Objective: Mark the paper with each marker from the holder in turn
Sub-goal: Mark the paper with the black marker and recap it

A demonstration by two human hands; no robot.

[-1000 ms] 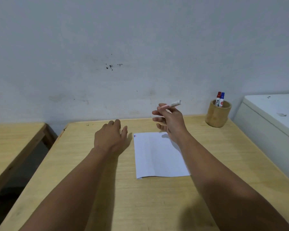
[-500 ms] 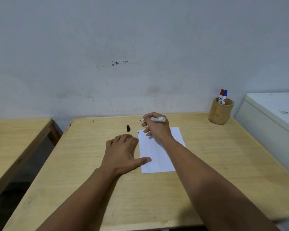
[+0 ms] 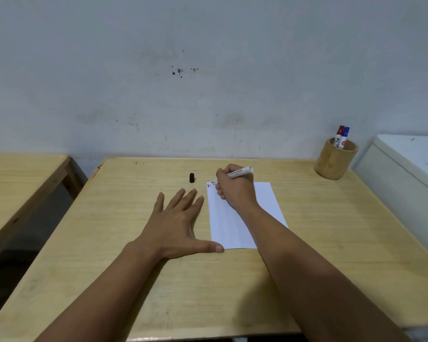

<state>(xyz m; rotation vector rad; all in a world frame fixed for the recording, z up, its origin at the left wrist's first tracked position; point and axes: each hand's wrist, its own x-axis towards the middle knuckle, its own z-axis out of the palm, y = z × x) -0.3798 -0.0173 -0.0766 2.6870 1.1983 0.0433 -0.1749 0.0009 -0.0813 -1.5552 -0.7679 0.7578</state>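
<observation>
At table centre, the white paper point(image 3: 242, 218) lies flat on the wooden table point(image 3: 109, 243), long side running roughly 12-to-6; the right hand point(image 3: 235, 188) rests on its far-left part, fingers curled tight round a white marker point(image 3: 240, 173); marker barrel tilts up toward 2 o'clock, dark tip point(image 3: 213, 182) down at the sheet's 11 o'clock corner, at or just above the surface; cannot tell if it touches. Left hand point(image 3: 176, 225) lies palm-down and spread flat on the table at the paper's 9 o'clock; nothing in it; thumb tip touches the sheet's near-left corner, fingers point to 1 o'clock. A black cap point(image 3: 191, 177) stands on the table at 12 o'clock from the left hand, just left of the paper's far edge, apart from both hands.

Writing: dark and red print along the marker barrel, too small to read; print on the markers in the holder also unreadable.

Look: paper is plain white, portrait, unfolded; two short marks point(image 3: 209, 185), one red and one blue, sit stacked at its far-left corner just beside the tip. Round bamboo-coloured holder point(image 3: 334, 161) sits at the table's 2 o'clock corner, well apart from the hands; a red-capped marker point(image 3: 339, 134) and a blue-capped marker point(image 3: 344, 137) stand in it, caps up, touching each other.
</observation>
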